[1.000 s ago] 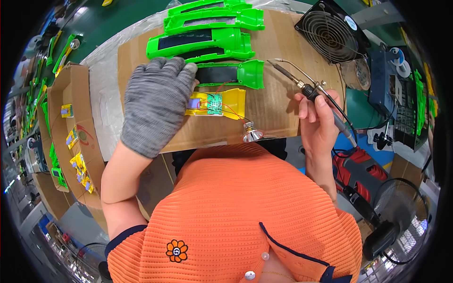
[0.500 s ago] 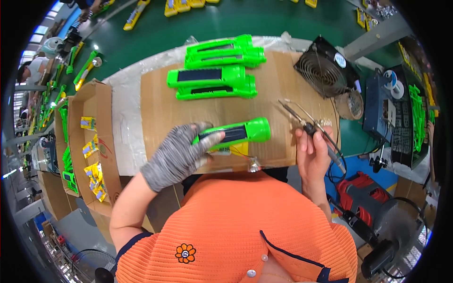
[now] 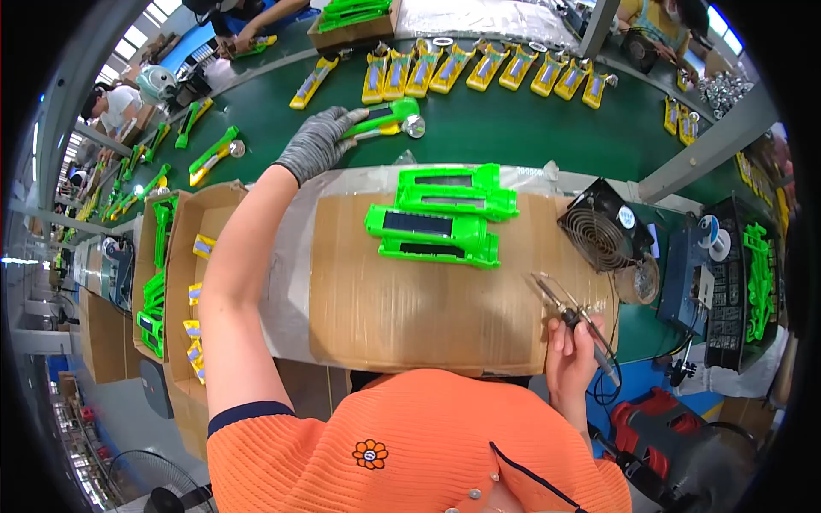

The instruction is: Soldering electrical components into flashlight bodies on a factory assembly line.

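Observation:
My left hand (image 3: 318,144), in a grey knit glove, reaches out over the green belt. Its fingers close on the near end of a green flashlight housing (image 3: 395,112) with a dark solar panel. A yellow part lies along the housing's near side, with a round silver reflector (image 3: 414,126) at the right end. Bare and low at the right edge of the cardboard, my right hand (image 3: 568,359) grips a soldering iron (image 3: 608,369), tip pointing up and left, with a thin metal tube beside it. Several green housings (image 3: 416,224) lie stacked on the cardboard (image 3: 385,316).
A black fan (image 3: 600,229) and a blue soldering station (image 3: 684,274) stand to the right. Yellow parts (image 3: 453,68) line the far belt (image 3: 282,94). At left, an open carton (image 3: 227,205) holds yellow pieces. Co-workers' arms (image 3: 261,24) show across the belt.
My left hand has carried the green housing from the near cardboard up and away to the belt, its yellow part and reflector going along. My right hand still holds the soldering iron. The view has tilted farther outward.

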`<state>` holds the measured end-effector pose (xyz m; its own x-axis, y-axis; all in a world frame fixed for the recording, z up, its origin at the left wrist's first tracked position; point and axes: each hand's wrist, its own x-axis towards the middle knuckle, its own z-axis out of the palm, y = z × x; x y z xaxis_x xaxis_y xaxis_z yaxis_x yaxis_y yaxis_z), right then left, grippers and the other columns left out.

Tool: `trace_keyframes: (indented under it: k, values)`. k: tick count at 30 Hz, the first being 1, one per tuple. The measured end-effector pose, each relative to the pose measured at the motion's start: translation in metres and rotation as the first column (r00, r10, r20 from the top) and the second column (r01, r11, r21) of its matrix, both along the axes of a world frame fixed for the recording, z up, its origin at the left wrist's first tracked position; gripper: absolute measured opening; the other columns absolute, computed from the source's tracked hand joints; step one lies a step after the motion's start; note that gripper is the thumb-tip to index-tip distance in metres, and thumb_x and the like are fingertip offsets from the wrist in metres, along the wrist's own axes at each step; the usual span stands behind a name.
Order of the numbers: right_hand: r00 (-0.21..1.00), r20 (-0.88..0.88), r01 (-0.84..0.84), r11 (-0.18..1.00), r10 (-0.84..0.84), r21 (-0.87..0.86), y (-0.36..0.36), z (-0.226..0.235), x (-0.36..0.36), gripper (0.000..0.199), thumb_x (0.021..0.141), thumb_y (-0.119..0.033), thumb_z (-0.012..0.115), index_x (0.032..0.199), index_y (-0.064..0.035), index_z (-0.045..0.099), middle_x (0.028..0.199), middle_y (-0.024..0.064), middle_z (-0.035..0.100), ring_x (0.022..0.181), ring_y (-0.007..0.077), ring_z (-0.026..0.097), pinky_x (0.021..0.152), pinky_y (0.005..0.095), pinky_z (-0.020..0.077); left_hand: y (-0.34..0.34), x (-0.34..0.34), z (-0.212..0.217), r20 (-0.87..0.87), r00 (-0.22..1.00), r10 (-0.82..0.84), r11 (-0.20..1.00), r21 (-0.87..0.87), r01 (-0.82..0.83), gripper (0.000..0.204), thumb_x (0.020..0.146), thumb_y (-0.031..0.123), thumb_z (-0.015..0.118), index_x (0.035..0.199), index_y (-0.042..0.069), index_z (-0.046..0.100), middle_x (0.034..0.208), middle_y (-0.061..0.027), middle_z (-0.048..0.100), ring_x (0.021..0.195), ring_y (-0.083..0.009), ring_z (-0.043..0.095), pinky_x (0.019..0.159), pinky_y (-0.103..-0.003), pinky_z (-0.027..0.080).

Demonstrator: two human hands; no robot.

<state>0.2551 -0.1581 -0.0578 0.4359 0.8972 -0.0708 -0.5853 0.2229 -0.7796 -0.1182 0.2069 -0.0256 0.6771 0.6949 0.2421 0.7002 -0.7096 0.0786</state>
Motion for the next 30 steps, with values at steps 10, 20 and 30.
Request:
trace_keyframes:
  k: [10, 20, 30]
  values:
    - [0.999, -0.015, 0.033, 0.998, -0.034, -0.046, 0.005, -0.003, 0.006, 0.005, 0.097, -0.008, 0.053, 0.096, -0.0091, 0.049, 0.065, -0.0022, 0.038, 0.061, 0.0094, 0.043, 0.086, 0.0377, 0.0478, -0.081, 0.049, 0.024, 0.359, 0.914, -0.189, 0.959, -0.132, 0.250, 0.022, 0.083, 0.014, 0.074, 0.103, 0.008, 0.070, 0.101, -0.0124, 0.067, 0.100, -0.0323, 0.062, 0.089, -0.040, 0.051]
    - [0.992, -0.101, -0.079, 0.997, 0.078, -0.008, 0.008, -0.012, 0.010, 0.004, 0.099, -0.013, 0.054, 0.098, -0.0107, 0.051, 0.065, -0.0014, 0.040, 0.064, 0.0119, 0.047, 0.090, 0.0379, 0.0489, -0.153, 0.053, 0.023, 0.314, 0.924, -0.217, 0.954, -0.134, 0.269, 0.029, 0.081, 0.023, 0.076, 0.104, 0.009, 0.067, 0.103, -0.0127, 0.064, 0.093, -0.0339, 0.060, 0.082, -0.044, 0.048]
    - [0.997, -0.064, -0.042, 0.998, 0.038, -0.054, -0.011, -0.008, 0.016, 0.029, 0.104, -0.018, 0.048, 0.077, -0.0120, 0.045, 0.061, -0.0028, 0.032, 0.063, 0.0094, 0.039, 0.089, 0.0315, 0.0488, -0.167, 0.070, 0.025, -0.073, 0.989, -0.129, 0.991, 0.036, 0.132, 0.023, 0.085, 0.029, 0.064, 0.098, 0.010, 0.067, 0.089, -0.0135, 0.063, 0.086, -0.0290, 0.066, 0.077, -0.043, 0.053]
